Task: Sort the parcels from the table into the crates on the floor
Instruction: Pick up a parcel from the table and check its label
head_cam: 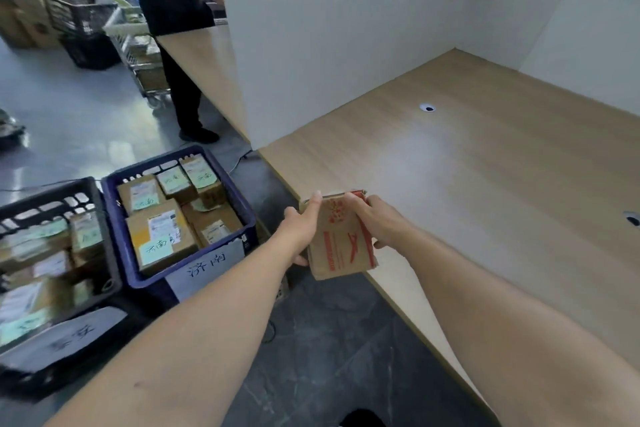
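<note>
Both forearms reach out, the left hand (300, 230) and right hand (377, 224) clamping their fingers on opposite sides of a small cardboard parcel (341, 241) that looks light, stiff and safely held by its edges.

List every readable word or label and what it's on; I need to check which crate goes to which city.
"济南": white sign on the blue crate.
Green notes on its parcels: handwritten, seemingly the same, blurred.
Black crate sign: blurred, unreadable.
Held parcel: red print, unreadable.
Shipping labels: too small.

Two crates (180, 211) of parcels (159, 236) sit side by side on the floor (329, 340), left of the worktop (485, 184).
</note>
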Action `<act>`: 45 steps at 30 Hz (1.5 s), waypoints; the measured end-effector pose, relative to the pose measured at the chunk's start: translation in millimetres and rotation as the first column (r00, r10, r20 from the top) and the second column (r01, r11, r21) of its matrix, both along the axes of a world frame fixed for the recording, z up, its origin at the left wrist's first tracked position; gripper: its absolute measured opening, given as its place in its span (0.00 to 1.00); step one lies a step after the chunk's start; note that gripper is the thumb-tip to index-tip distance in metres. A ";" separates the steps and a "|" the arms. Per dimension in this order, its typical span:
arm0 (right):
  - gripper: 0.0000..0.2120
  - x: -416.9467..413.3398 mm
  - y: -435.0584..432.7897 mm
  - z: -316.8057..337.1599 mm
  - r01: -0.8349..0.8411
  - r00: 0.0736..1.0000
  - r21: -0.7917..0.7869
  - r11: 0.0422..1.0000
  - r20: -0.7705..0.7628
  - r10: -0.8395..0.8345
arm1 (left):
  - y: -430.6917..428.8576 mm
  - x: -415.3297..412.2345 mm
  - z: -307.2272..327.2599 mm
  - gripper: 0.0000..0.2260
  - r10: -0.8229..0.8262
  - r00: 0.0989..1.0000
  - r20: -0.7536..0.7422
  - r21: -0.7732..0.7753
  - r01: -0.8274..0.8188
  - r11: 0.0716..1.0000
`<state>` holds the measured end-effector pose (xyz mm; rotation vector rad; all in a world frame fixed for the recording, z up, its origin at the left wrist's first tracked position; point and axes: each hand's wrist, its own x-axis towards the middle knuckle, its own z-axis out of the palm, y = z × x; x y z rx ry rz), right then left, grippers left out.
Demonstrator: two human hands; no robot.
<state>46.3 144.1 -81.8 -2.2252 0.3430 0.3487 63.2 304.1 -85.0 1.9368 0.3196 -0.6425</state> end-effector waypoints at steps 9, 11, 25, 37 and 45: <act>0.24 34.0 113.0 -10.8 -0.150 0.986 0.000 0.989 0.070 0.150 | 118.7 9.6 -14.3 0.33 0.205 0.979 0.023 -0.024 -0.204 0.979; 0.27 40.5 133.0 -15.1 -0.176 0.983 0.010 0.984 0.052 0.175 | 140.5 9.6 -17.8 0.32 0.233 0.972 0.016 -0.048 -0.232 0.971; 0.21 112.8 218.8 -45.7 -0.358 0.933 0.075 0.931 -0.007 0.359 | 224.2 39.4 -44.3 0.33 0.404 0.911 -0.086 -0.157 -0.413 0.897; 0.12 241.4 270.8 -61.3 -0.386 0.903 0.119 0.915 -0.153 0.401 | 272.8 142.1 -49.7 0.37 0.497 0.864 -0.080 -0.119 -0.504 0.856; 0.38 294.1 290.2 -75.7 -0.463 0.835 0.251 0.850 -0.199 0.513 | 294.1 189.1 -59.6 0.42 0.482 0.873 -0.076 -0.058 -0.487 0.872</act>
